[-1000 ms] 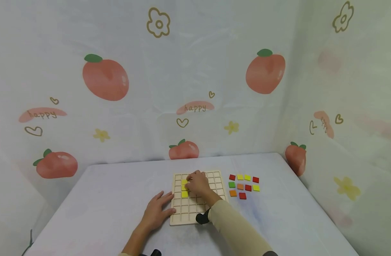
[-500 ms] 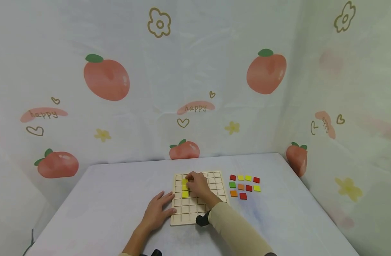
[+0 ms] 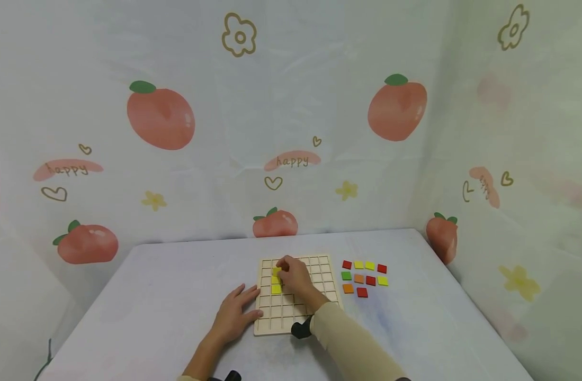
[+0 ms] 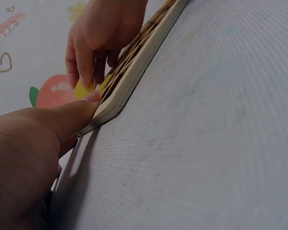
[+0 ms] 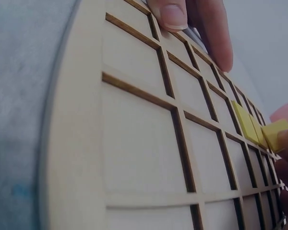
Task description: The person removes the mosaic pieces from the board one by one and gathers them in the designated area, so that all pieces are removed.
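Fig.: your left hand (image 3: 231, 316), fingers flat, steadies wooden grid board (image 3: 291, 317) at 9 o'clock; right hand (image 3: 294, 275) pinches yellow tile (image 5: 274, 135) w/ curled fingers, tilted over a cell.

Improvised recording booth rather than a furnished room: peach-and-flower printed cloth (image 3: 291, 132) drapes every wall, enclosing one desk (image 3: 152, 296) under pale fabric.

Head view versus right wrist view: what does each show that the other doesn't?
Only the head view shows the loose red, yellow, green and orange square tiles lying right of the board, and the peach-printed backdrop. Only the right wrist view shows the grid's slot walls close up. Both show the wooden grid board, yellow tiles and both hands.
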A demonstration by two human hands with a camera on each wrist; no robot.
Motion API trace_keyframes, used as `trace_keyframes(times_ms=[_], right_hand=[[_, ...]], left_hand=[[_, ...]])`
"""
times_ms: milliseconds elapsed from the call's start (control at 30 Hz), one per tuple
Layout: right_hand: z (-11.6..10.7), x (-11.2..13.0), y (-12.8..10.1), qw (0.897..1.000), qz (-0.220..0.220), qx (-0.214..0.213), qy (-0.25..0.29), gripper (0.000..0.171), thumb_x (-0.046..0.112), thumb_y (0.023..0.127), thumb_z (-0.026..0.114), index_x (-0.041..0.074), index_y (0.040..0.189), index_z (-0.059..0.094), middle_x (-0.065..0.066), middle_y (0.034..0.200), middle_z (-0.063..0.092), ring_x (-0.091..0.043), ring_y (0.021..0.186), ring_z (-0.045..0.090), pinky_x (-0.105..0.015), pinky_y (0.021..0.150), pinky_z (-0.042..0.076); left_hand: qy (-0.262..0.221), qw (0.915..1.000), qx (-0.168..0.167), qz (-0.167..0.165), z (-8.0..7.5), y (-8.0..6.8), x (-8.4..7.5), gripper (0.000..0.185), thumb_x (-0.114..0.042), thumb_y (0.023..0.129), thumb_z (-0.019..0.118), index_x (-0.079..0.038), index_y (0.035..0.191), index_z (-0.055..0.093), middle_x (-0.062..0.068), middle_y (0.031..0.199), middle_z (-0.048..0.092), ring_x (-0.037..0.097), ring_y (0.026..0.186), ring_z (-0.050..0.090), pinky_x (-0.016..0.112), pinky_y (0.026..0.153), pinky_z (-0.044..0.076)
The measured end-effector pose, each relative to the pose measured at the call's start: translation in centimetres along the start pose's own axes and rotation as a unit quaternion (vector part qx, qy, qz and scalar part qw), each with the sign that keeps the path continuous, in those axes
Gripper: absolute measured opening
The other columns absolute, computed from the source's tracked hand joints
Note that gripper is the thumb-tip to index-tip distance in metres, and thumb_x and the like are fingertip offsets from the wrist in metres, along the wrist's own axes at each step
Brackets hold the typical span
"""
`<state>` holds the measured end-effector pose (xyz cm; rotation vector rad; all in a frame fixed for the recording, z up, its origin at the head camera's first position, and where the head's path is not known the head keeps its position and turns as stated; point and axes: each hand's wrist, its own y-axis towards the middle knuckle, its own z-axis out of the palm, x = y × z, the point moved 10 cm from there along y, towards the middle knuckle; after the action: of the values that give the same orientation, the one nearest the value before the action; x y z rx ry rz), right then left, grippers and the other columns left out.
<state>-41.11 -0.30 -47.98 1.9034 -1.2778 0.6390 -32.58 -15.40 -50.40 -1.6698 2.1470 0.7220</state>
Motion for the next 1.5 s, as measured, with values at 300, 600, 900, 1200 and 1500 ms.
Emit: trace_keyframes(times_ms=[300, 600, 900, 1200, 1500], right_hand=[[-0.9, -0.4, -0.7, 1.0, -0.002, 0.016, 0.027, 0.01, 0.014, 0.08, 0.06, 0.016, 0.09, 0.059, 0.008, 0.081, 0.056, -0.008, 0.074, 0.05, -0.024, 0.064, 0.043], [-2.3, -0.4, -1.6, 0.998, 0.001, 0.034, 0.053, 0.01, 0.015, 0.082, 0.059, 0.015, 0.092, 0.059, 0.009, 0.08, 0.055, -0.008, 0.07, 0.052, -0.023, 0.058, 0.045], [-4.2, -0.5, -2.2, 0.998, 0.008, 0.043, 0.049, 0.01, 0.018, 0.08, 0.061, 0.019, 0.09, 0.059, 0.01, 0.079, 0.056, -0.01, 0.068, 0.051, -0.024, 0.057, 0.046], [-6.5, -1.4, -3.4, 0.999, 0.017, 0.028, 0.037, 0.01, 0.017, 0.08, 0.062, 0.019, 0.089, 0.06, 0.01, 0.078, 0.056, -0.011, 0.067, 0.051, -0.024, 0.056, 0.046], [-8.7, -3.1, -5.6, 0.998, 0.029, 0.02, 0.043, 0.011, 0.016, 0.079, 0.063, 0.02, 0.088, 0.059, 0.008, 0.077, 0.056, -0.013, 0.067, 0.05, -0.024, 0.054, 0.045]], left_hand=[[-0.008, 0.9998, 0.006, -0.019, 0.2, -0.1, 0.6, 0.06, -0.051, 0.07, 0.062, -0.025, 0.123, 0.05, -0.013, 0.128, 0.041, 0.024, 0.124, 0.025, 0.052, 0.095, 0.022], [-0.007, 0.9996, 0.007, -0.026, 0.2, -0.2, 0.8, 0.059, -0.05, 0.07, 0.062, -0.026, 0.123, 0.05, -0.014, 0.128, 0.041, 0.023, 0.125, 0.024, 0.051, 0.096, 0.021], [-0.002, 0.9998, 0.006, -0.021, 0.1, -0.1, 0.8, 0.06, -0.051, 0.07, 0.062, -0.025, 0.123, 0.049, -0.012, 0.129, 0.041, 0.023, 0.125, 0.024, 0.051, 0.096, 0.02], [0.0, 1.0, -0.004, -0.002, 0.0, 0.1, 0.5, 0.059, -0.05, 0.071, 0.061, -0.025, 0.123, 0.05, -0.012, 0.128, 0.042, 0.024, 0.124, 0.025, 0.05, 0.096, 0.021], [0.002, 1.0, -0.004, -0.004, 0.2, 0.1, 0.4, 0.059, -0.048, 0.071, 0.063, -0.024, 0.123, 0.05, -0.013, 0.128, 0.042, 0.024, 0.124, 0.025, 0.05, 0.096, 0.021]])
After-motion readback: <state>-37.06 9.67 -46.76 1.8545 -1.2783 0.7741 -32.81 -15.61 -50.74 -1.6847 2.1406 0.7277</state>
